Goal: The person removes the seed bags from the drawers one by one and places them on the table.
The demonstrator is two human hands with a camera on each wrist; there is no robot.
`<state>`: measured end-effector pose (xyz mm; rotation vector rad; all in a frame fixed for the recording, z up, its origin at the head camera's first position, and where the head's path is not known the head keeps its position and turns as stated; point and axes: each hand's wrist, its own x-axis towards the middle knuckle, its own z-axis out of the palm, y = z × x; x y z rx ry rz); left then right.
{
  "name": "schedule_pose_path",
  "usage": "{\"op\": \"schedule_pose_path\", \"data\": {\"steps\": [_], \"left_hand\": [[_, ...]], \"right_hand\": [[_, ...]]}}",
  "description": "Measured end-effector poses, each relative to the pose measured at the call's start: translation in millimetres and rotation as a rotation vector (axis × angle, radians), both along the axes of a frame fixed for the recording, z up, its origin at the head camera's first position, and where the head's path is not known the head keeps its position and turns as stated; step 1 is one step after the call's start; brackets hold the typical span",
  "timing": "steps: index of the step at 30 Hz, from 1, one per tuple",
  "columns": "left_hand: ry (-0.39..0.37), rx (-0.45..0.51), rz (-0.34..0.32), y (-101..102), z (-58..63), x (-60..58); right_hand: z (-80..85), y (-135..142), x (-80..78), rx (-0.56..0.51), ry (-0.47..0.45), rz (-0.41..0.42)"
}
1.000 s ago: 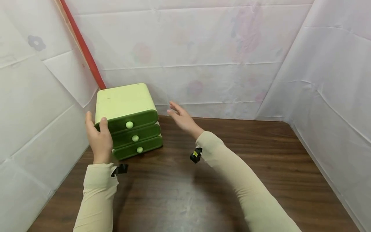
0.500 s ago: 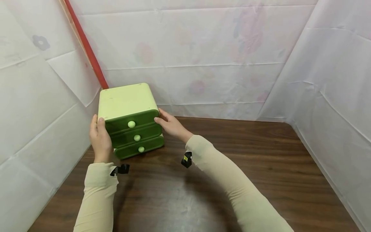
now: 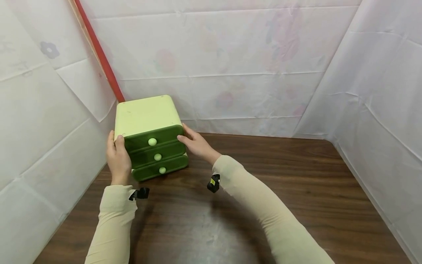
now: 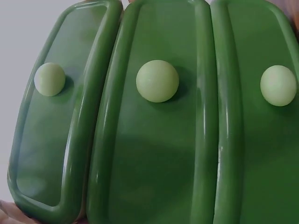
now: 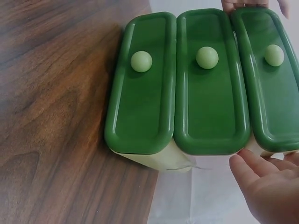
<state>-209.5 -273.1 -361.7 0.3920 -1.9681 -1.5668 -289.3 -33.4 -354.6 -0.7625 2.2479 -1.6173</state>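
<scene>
A small drawer cabinet with a pale green top and three dark green drawers stands on the wooden table near the back left corner. Each drawer front carries a round pale knob; all three drawers are pushed in. My left hand grips the cabinet's left side, its thumb at the upper front corner. On the opposite side, my right hand holds the right edge near the top drawer, thumb toward the front and fingers along the side. The left wrist view is filled by the drawer fronts, with a bit of hand at lower left.
White patterned sheeting hangs behind and on both sides of the table. A red strip runs down the left back corner to behind the cabinet. Black wrist cameras sit on both cuffs.
My right hand has moved left from free air onto the cabinet's right side. My left hand has settled against its left side. In the last half second little differs beyond a slight view shift.
</scene>
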Motion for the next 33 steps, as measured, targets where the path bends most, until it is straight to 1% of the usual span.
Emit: {"op": "schedule_pose_path", "data": {"steps": [2, 7, 15, 18, 21, 27, 33], "left_hand": [[0.011, -0.008, -0.003, 2, -0.3, -0.7], [0.020, -0.021, -0.038, 10, -1.1, -6.2], [-0.008, -0.065, -0.089, 23, -4.5, -10.8], [0.001, -0.080, -0.124, 28, -7.1, -12.4], [0.019, -0.099, -0.159, 34, -9.1, -13.5], [0.053, -0.136, -0.212, 44, -10.9, -16.3], [0.041, -0.156, -0.254, 56, -12.0, -17.9]], "right_hand": [[0.0, 2, 0.7, -0.004, -0.002, -0.002], [-2.4, 13, 0.2, -0.015, 0.005, -0.034], [-7.7, 36, 2.0, -0.020, 0.034, -0.063], [-9.3, 45, 4.7, -0.034, 0.044, -0.081], [-11.2, 54, 8.0, -0.053, 0.035, -0.100], [-14.5, 69, 14.6, -0.081, 0.032, -0.107], [-19.3, 87, 21.8, -0.105, 0.047, -0.129]]}}
